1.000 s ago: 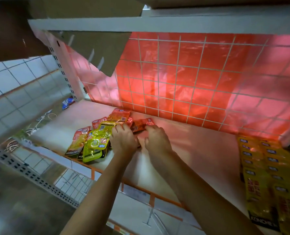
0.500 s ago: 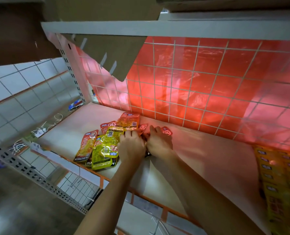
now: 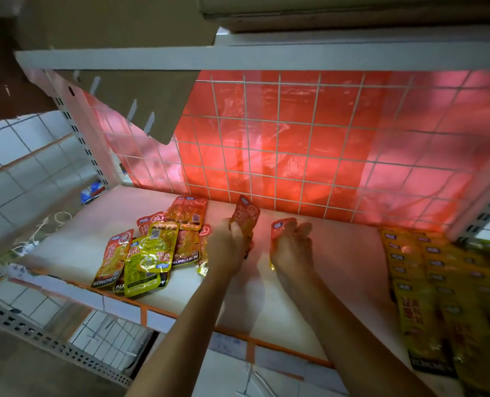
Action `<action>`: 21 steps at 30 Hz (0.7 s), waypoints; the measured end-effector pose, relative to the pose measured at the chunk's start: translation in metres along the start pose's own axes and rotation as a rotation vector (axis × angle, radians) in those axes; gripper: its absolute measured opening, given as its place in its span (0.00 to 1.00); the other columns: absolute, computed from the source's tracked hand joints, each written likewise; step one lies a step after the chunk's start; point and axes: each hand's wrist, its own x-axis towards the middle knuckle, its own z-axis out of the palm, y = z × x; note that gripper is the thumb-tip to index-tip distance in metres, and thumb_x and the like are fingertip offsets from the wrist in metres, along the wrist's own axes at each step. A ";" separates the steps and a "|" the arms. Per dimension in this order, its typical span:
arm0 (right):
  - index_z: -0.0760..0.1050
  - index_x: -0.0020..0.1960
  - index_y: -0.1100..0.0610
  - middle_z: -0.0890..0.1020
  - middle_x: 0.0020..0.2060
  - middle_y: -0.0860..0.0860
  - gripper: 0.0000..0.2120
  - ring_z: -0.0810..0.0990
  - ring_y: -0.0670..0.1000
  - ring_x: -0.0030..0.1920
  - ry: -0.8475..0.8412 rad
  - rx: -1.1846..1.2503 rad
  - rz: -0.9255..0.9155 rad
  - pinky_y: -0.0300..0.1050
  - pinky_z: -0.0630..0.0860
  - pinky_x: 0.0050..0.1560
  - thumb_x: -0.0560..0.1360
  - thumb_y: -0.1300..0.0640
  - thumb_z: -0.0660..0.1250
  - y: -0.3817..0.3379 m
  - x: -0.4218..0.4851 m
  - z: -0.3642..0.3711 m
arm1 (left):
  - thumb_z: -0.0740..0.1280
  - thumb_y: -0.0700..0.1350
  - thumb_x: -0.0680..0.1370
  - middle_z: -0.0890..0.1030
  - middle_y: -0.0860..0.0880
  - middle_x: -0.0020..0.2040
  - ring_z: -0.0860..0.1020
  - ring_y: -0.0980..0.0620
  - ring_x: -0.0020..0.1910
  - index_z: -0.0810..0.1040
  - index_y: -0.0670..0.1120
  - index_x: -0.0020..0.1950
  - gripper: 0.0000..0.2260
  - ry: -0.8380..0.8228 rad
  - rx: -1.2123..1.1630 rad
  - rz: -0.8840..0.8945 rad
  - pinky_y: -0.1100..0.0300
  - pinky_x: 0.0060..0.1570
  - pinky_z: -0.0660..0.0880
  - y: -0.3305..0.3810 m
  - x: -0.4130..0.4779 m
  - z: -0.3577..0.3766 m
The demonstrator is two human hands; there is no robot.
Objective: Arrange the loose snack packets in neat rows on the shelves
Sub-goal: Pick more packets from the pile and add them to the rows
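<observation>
Red-backed mesh (image 3: 295, 144) walls the shelf (image 3: 323, 305); the left hand (image 3: 227, 249) grips a raised packet (image 3: 247, 214), the right hand (image 3: 291, 247) clutches a second packet (image 3: 278, 227), with a loose pile (image 3: 152, 247) just left.

Two hands work here. The left hand (image 3: 228, 247) grips one red packet (image 3: 246, 216), and the right hand (image 3: 291, 247) grips a second red packet (image 3: 279, 227). That makes two packets in hand. The loose pile (image 3: 155, 247) on the left shows at least seven packets, red, orange and yellow; they overlap, so the exact count is hidden. The yellow packets (image 3: 427, 282) laid in overlapping rows on the right number well over a dozen and are too blurred to count. There is one shelf (image 3: 295, 305), one wire grid (image 3: 295, 138) behind it and one cardboard flap (image 3: 140, 101).
</observation>
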 end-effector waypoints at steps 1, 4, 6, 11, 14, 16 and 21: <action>0.56 0.70 0.63 0.65 0.61 0.62 0.28 0.75 0.65 0.56 -0.012 0.051 0.027 0.52 0.74 0.57 0.75 0.61 0.65 0.004 0.000 -0.004 | 0.57 0.41 0.80 0.81 0.38 0.45 0.77 0.41 0.42 0.77 0.38 0.48 0.10 -0.023 -0.018 -0.002 0.56 0.37 0.69 0.002 -0.002 0.005; 0.59 0.69 0.63 0.71 0.60 0.62 0.27 0.76 0.63 0.58 -0.059 0.139 0.147 0.49 0.73 0.56 0.76 0.54 0.66 0.020 -0.002 -0.022 | 0.61 0.41 0.79 0.82 0.40 0.48 0.79 0.44 0.44 0.78 0.39 0.54 0.09 -0.081 -0.120 -0.029 0.53 0.44 0.77 0.010 -0.011 0.019; 0.65 0.63 0.62 0.76 0.58 0.61 0.21 0.76 0.62 0.58 -0.065 0.154 0.166 0.50 0.72 0.54 0.77 0.51 0.64 0.030 -0.009 -0.033 | 0.64 0.41 0.79 0.82 0.42 0.50 0.81 0.44 0.47 0.77 0.41 0.58 0.10 -0.134 -0.236 -0.086 0.46 0.50 0.79 0.017 -0.020 0.028; 0.63 0.60 0.58 0.77 0.52 0.56 0.19 0.78 0.58 0.51 -0.011 0.460 0.271 0.50 0.76 0.50 0.72 0.61 0.64 0.061 -0.024 -0.061 | 0.65 0.40 0.77 0.82 0.43 0.50 0.82 0.43 0.48 0.73 0.44 0.60 0.12 -0.236 -0.398 -0.219 0.43 0.51 0.80 0.031 -0.037 0.050; 0.64 0.58 0.54 0.76 0.44 0.48 0.16 0.76 0.47 0.39 0.080 0.660 0.332 0.40 0.72 0.37 0.72 0.58 0.63 0.081 -0.030 -0.080 | 0.65 0.44 0.78 0.81 0.45 0.51 0.82 0.45 0.49 0.72 0.47 0.60 0.10 -0.289 -0.491 -0.287 0.44 0.50 0.81 0.047 -0.048 0.064; 0.73 0.55 0.52 0.80 0.41 0.48 0.11 0.79 0.47 0.39 0.141 0.843 0.345 0.44 0.78 0.39 0.73 0.53 0.65 0.094 -0.034 -0.090 | 0.63 0.45 0.79 0.81 0.46 0.52 0.81 0.46 0.50 0.72 0.48 0.60 0.10 -0.330 -0.532 -0.303 0.45 0.52 0.80 0.060 -0.057 0.074; 0.74 0.36 0.54 0.76 0.21 0.47 0.15 0.73 0.44 0.20 0.182 0.984 0.266 0.34 0.67 0.20 0.66 0.48 0.77 0.127 -0.051 -0.122 | 0.70 0.46 0.77 0.81 0.45 0.52 0.82 0.46 0.49 0.73 0.47 0.57 0.12 -0.430 -0.587 -0.247 0.49 0.50 0.81 0.099 -0.086 0.104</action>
